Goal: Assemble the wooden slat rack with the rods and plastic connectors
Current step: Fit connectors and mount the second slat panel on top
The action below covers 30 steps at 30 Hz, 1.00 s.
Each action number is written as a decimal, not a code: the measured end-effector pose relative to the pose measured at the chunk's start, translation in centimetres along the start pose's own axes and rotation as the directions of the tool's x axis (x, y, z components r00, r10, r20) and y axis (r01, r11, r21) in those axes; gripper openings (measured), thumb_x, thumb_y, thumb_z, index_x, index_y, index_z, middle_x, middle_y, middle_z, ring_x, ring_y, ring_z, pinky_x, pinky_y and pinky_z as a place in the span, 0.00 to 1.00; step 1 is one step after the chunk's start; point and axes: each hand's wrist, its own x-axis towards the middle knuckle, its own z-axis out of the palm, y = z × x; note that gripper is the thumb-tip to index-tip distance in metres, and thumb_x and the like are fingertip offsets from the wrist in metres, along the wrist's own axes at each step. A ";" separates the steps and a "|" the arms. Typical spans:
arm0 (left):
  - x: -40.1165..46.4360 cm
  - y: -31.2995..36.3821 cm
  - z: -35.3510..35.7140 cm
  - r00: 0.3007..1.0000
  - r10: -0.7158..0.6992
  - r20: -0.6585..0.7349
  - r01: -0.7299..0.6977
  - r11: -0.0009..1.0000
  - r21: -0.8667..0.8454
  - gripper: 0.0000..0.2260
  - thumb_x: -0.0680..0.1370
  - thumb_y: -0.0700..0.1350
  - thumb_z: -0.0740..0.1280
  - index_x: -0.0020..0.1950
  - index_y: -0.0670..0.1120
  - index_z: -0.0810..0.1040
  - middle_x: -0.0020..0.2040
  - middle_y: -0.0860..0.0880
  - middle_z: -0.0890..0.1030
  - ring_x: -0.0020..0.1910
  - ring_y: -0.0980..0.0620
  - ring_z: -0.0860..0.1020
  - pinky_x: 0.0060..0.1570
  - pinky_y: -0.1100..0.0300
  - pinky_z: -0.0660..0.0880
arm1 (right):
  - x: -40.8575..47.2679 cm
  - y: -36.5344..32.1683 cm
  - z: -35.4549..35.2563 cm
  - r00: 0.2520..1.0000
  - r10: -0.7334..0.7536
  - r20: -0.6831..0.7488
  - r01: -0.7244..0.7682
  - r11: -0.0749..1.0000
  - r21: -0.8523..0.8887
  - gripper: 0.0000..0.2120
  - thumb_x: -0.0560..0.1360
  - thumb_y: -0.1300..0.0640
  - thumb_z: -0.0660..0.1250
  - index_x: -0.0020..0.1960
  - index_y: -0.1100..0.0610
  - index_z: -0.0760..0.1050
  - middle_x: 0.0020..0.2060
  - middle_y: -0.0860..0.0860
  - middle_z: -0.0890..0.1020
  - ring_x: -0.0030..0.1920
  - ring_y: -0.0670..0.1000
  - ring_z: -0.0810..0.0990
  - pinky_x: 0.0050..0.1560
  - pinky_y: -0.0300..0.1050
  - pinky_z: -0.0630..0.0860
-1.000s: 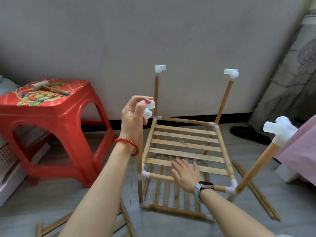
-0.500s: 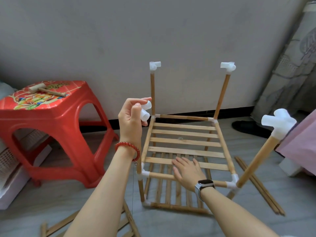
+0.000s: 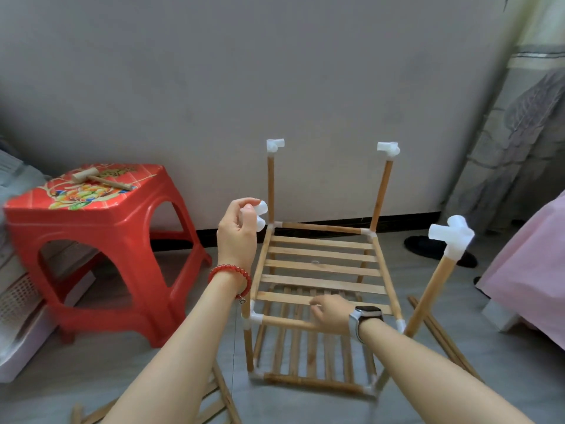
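At the far left a red stool (image 3: pixel 101 228) stands against the wall with a small wooden mallet (image 3: pixel 102 178) lying on its patterned top, untouched and well apart from the work. Loose slats (image 3: pixel 214 396) lie on the floor near the bottom edge.

The left hand (image 3: pixel 237 231) is closed around a white plastic connector (image 3: pixel 260 218), gripping it on top of the near-left upright rod; the rod itself is mostly hidden behind the wrist and its red bead bracelet (image 3: pixel 230 275). That grip looks the same as a second ago.

The change is in the right hand (image 3: pixel 328 310). A second ago it lay flat on the near slats of the rack (image 3: pixel 321 270); now it has slid toward the near edge and its fingers curl over the near front rod (image 3: pixel 284 322), though blur keeps me from saying how firmly it grips. I read this as bracing the frame (a flat palm steadies less than a hold on the rail) so the left hand can press its connector home.

Further right, the two far uprights already carry connectors (image 3: pixel 388 148), and so does the near-right upright (image 3: pixel 451 237), which leans outward. More spare rods (image 3: pixel 443 335) lie on the floor beside it. With this fourth connector seated, the top tier's rods could follow.
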 end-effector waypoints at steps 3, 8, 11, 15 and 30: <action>-0.7 0.8 0.1 0.992 0.042 -0.117 -0.013 0.971 0.237 0.10 0.80 0.44 0.58 0.56 0.46 0.78 0.52 0.50 0.79 0.57 0.50 0.74 0.56 0.55 0.70 | -2.0 -0.8 -2.9 0.998 -0.052 -0.036 0.053 0.998 0.035 0.17 0.82 0.54 0.52 0.61 0.59 0.75 0.54 0.57 0.81 0.52 0.55 0.79 0.54 0.51 0.76; -2.8 2.8 1.9 0.865 0.485 -0.132 -0.366 0.788 0.496 0.14 0.75 0.46 0.60 0.55 0.45 0.79 0.60 0.48 0.78 0.65 0.47 0.71 0.70 0.46 0.52 | -6.1 -1.1 -8.3 0.979 -0.138 -0.149 0.150 0.986 0.077 0.16 0.82 0.52 0.54 0.63 0.54 0.74 0.53 0.51 0.81 0.51 0.48 0.79 0.50 0.40 0.75; -5.5 1.7 3.7 0.775 0.631 0.038 -0.580 0.686 0.440 0.12 0.74 0.44 0.60 0.53 0.44 0.79 0.55 0.48 0.80 0.59 0.51 0.73 0.66 0.49 0.62 | -8.5 0.1 -10.0 0.967 -0.123 -0.223 0.140 0.988 0.063 0.15 0.81 0.52 0.55 0.63 0.53 0.75 0.54 0.49 0.81 0.53 0.46 0.78 0.54 0.40 0.75; -9.7 -4.3 5.8 0.816 0.271 0.510 -0.527 0.711 0.465 0.15 0.77 0.44 0.60 0.63 0.47 0.75 0.59 0.49 0.77 0.62 0.51 0.72 0.66 0.50 0.64 | -9.3 2.4 -7.4 0.987 -0.065 -0.149 0.059 0.997 -0.043 0.15 0.81 0.53 0.55 0.63 0.53 0.74 0.57 0.50 0.80 0.56 0.49 0.78 0.57 0.45 0.75; -12.0 -16.7 8.2 0.782 -0.003 0.623 -0.525 0.536 0.661 0.07 0.66 0.46 0.77 0.39 0.51 0.80 0.29 0.53 0.74 0.27 0.50 0.73 0.35 0.55 0.70 | -4.8 10.3 1.9 0.988 0.019 -0.154 -0.057 0.968 -0.244 0.15 0.81 0.62 0.52 0.63 0.49 0.67 0.44 0.49 0.69 0.40 0.49 0.63 0.45 0.42 0.59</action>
